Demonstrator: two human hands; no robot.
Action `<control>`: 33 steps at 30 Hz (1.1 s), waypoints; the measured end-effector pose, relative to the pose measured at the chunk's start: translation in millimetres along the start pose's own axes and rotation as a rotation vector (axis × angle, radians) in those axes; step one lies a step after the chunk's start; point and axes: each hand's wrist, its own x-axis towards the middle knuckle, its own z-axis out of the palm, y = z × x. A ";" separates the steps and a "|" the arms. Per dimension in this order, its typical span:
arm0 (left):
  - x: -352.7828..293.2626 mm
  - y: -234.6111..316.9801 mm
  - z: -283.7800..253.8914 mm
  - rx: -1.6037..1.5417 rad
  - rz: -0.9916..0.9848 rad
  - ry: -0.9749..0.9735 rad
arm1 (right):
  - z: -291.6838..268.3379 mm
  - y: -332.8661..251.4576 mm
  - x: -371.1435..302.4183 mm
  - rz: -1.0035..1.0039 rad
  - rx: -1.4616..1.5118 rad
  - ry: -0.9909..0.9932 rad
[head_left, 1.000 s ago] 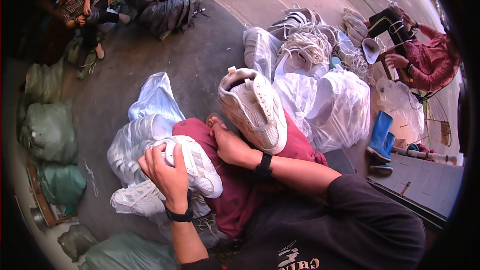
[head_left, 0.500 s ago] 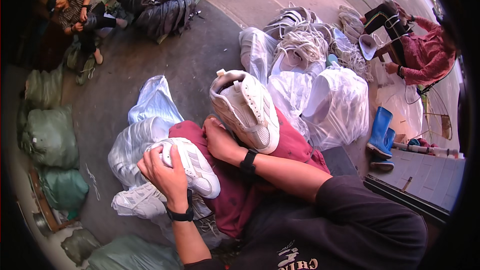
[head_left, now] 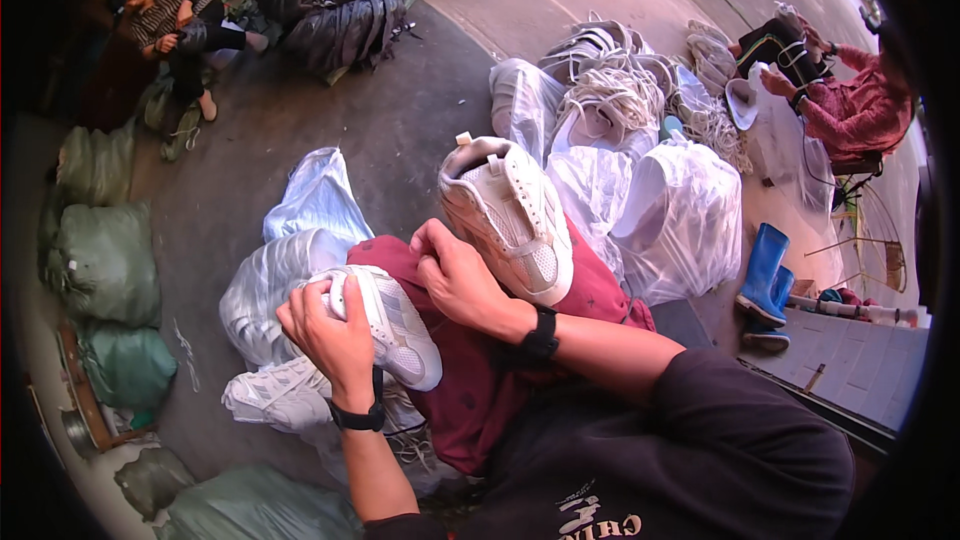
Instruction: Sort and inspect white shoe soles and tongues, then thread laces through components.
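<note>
My left hand (head_left: 335,335) grips a white-and-grey sneaker (head_left: 408,340) at its collar, with the toe pointing down across my lap. Just to the right, my right hand (head_left: 465,285) is closed, its thumb and fingers drawn together above my red trousers (head_left: 465,405). What the fingers pinch, if anything, is too small to make out. Beyond that hand a beige-white sneaker (head_left: 515,225) rests on my thigh, its eyelets without a visible lace. Another pale sneaker (head_left: 280,395) lies below my left hand, beside a clear plastic bag (head_left: 265,290).
Clear bags (head_left: 685,215) and a heap of pale laces (head_left: 620,100) stand ahead to the right. Blue rubber boots (head_left: 765,280) are at the right. Green sacks (head_left: 105,260) line the left; black bundles (head_left: 345,25) lie far back. Two people (head_left: 165,10) (head_left: 855,105) sit at either side.
My right hand has lifted slightly off my lap, up and to the right beside the upright sneaker. The left hand keeps its hold. The person at right has raised a hand.
</note>
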 end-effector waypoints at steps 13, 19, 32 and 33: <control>36.4 1.9 35.0 0.026 -0.093 -0.238 | -155.5 1.5 57.0 -0.005 0.145 0.207; 35.7 31.5 34.6 0.032 0.005 -0.353 | -172.7 49.1 111.5 0.033 -0.217 0.325; 45.2 61.5 61.6 -0.023 0.032 -0.381 | -174.0 148.5 148.5 0.179 -0.570 0.032; 46.8 62.5 63.1 -0.023 0.034 -0.386 | -179.5 158.0 142.2 0.079 -0.692 0.050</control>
